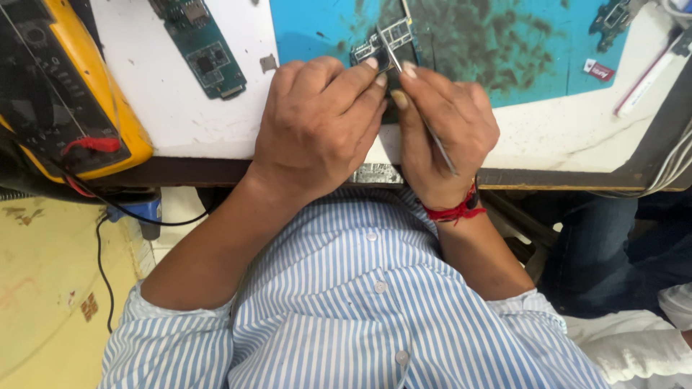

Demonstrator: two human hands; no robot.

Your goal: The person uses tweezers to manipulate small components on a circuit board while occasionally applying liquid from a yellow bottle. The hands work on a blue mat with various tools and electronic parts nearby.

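A small dark circuit board (386, 45) with metal shields lies on a stained blue work mat (504, 43) on the white bench. My left hand (317, 122) rests over its near end, fingertips pressing on the board. My right hand (443, 130) pinches thin metal tweezers (432, 133), whose tip reaches up onto the board between my two hands. A red thread band (454, 212) circles my right wrist. The lower part of the board is hidden under my fingers.
A yellow multimeter (65, 94) with red and black leads sits at the left bench edge. A green circuit board (205, 47) lies on the white top. Another board (613, 14), a small red-and-white label (599, 70) and cables (670, 43) are at the right. Someone's jeans-clad leg (613, 252) is beside me.
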